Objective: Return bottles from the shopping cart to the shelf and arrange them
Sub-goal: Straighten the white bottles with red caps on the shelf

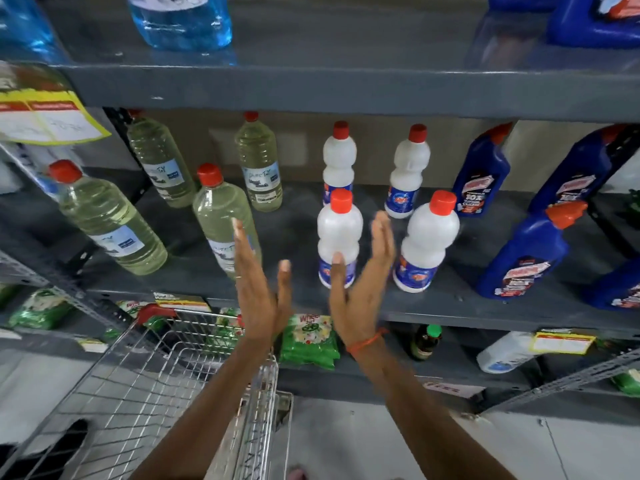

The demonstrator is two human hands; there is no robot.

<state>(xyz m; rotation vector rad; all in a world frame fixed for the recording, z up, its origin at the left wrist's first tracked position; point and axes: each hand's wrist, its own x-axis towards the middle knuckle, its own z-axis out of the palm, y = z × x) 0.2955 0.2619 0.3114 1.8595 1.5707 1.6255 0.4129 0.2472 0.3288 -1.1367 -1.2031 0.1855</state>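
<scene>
On the grey middle shelf (433,306) stand several red-capped bottles. Clear ones with yellowish liquid are on the left; the nearest (221,220) rises just behind my left hand (258,289). White bottles stand in the middle. The front white bottle (339,233) is just left of my right hand (363,289), whose thumb overlaps its lower part. Another white bottle (427,244) is to the right of that hand. Both hands are raised flat, fingers straight, palms facing each other, holding nothing. The wire shopping cart (145,386) sits below, with no bottles visible in it.
Blue angled-neck bottles (523,258) fill the shelf's right side. The top shelf holds a blue-liquid jug (180,22). The lower shelf carries green packets (310,341), a dark bottle (424,342) and a white bottle lying down (505,353). A yellow price tag (45,121) hangs at left.
</scene>
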